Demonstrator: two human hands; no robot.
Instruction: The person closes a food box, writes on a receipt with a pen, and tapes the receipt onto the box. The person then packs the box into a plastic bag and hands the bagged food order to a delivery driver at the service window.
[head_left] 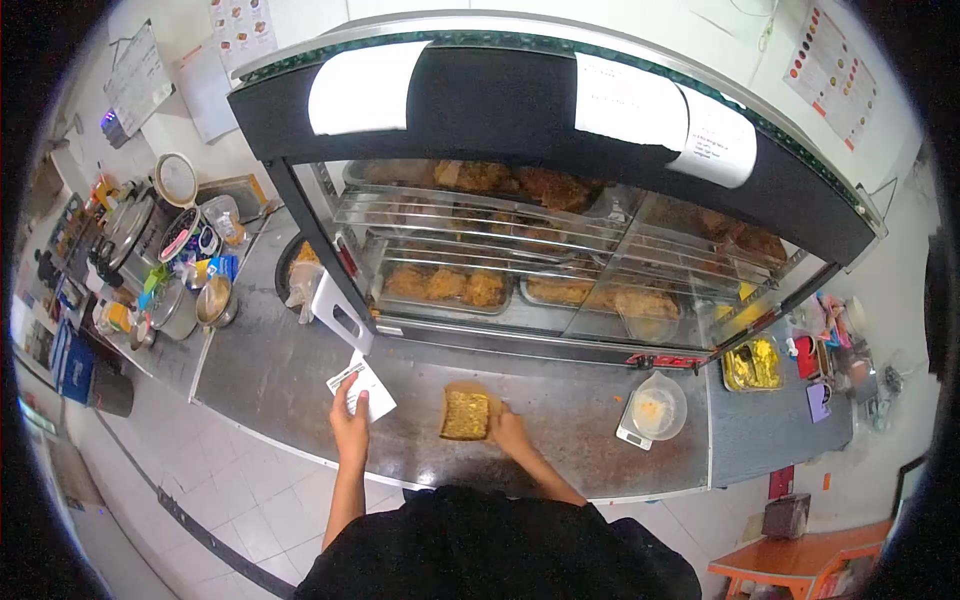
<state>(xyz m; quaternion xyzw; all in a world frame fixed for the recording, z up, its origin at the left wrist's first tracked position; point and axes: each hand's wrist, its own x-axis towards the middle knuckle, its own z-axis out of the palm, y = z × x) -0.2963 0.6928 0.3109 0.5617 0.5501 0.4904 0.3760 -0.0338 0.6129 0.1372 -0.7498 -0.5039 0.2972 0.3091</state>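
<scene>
Carton [465, 414], brown, squarish, mottled yellow within, lies at the right hand [508, 431], whose blurred grip cannot be determined. Left hand [350, 412]: fingers clamped on flat white printed paper [374, 394]. Beyond both, metal tray [440, 303] holds rough-crusted browned food [445, 285]. Rightward, translucent round bowl [672, 402] on white scale [632, 436].

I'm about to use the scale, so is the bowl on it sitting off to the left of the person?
No, the bowl rests on the scale at the person's right.
</scene>
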